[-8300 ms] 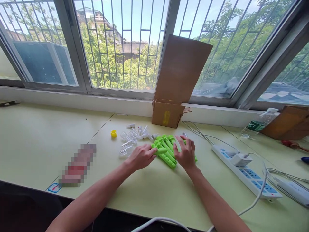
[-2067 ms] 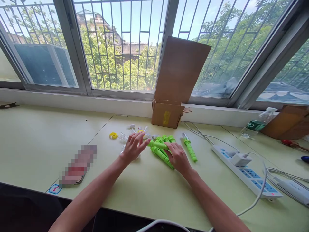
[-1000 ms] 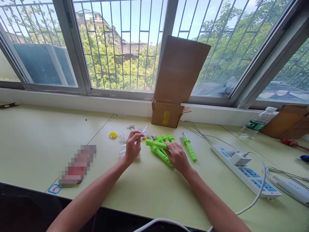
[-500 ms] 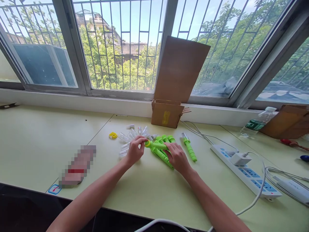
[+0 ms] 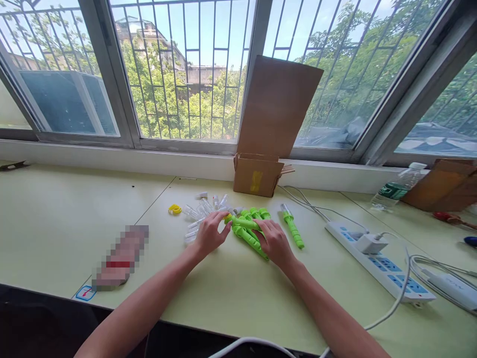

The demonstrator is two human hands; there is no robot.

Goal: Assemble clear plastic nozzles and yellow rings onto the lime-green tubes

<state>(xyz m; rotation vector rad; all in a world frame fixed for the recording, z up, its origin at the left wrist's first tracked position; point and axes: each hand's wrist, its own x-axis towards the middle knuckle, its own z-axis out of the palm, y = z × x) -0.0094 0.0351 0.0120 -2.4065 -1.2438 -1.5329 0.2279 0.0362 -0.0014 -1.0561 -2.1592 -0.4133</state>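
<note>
My left hand [image 5: 212,232] pinches a yellow ring [image 5: 227,217] at the left end of a green plastic tube [image 5: 244,223]. My right hand [image 5: 275,241] grips the other end of this tube, which lies nearly level between both hands. Several more green tubes [image 5: 250,242] are heaped on the table just beneath it. Beside my left hand lie several clear plastic caps [image 5: 192,212], partly covered by my fingers. Loose yellow rings [image 5: 174,209] sit farther left. To the right, one green tube with a clear cap on its end [image 5: 292,226] lies apart.
A small cardboard box [image 5: 257,175] stands at the back against the sill. On the right are a white power strip [image 5: 380,263], cables and a water bottle [image 5: 398,186]. A blurred-out object [image 5: 121,258] lies to the left, near the table's front edge.
My left hand has rolled over the ring end, its thumb now farther right along the tube and more of the ring covered. My right hand keeps its grip almost unmoved.
</note>
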